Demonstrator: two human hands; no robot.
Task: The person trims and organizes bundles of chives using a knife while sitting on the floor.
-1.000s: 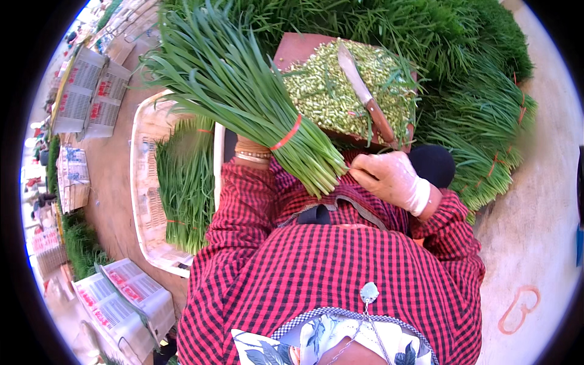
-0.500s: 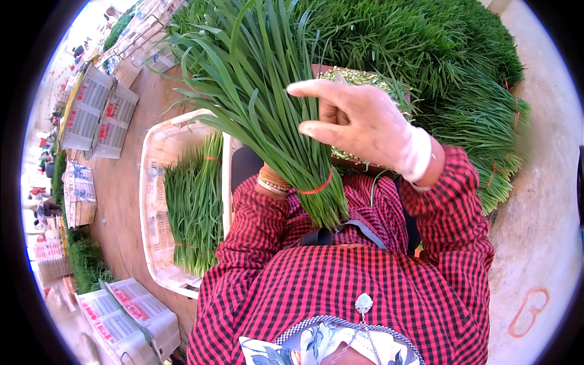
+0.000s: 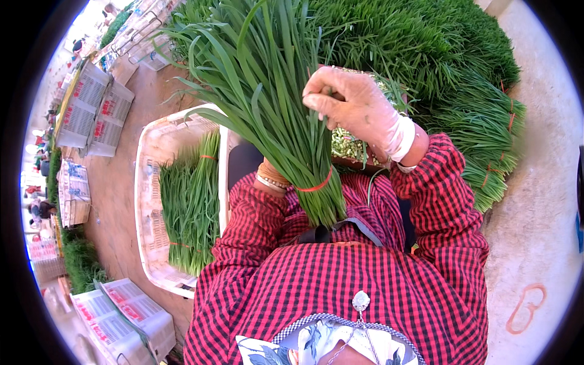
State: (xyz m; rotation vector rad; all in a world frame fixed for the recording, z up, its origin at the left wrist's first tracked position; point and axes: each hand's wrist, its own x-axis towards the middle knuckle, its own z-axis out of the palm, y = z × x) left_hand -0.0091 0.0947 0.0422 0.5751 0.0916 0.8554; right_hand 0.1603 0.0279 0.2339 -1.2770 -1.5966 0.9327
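A bundle of long green chives [image 3: 274, 115], tied near its cut end with a red rubber band [image 3: 316, 185], stands upright in front of my chest. My left hand [image 3: 269, 173] grips it at the band from behind; only the wrist with bracelets shows. My right hand [image 3: 359, 106], in a thin pale glove, is up at the right side of the leaves. Its fingers are pinched together on a few chive leaves.
A white plastic crate [image 3: 149, 182] at my left holds tied chive bundles. A big heap of chive bundles [image 3: 438, 61] lies ahead and to the right. A board with chopped green trimmings [image 3: 347, 146] sits behind my right hand. Stacked white crates [image 3: 91, 109] stand far left and more white crates [image 3: 121, 310] lower left.
My left hand has lifted the bundle from a tilt to upright. My right hand rose from my lap to the leaves, and its spread fingers have closed on them.
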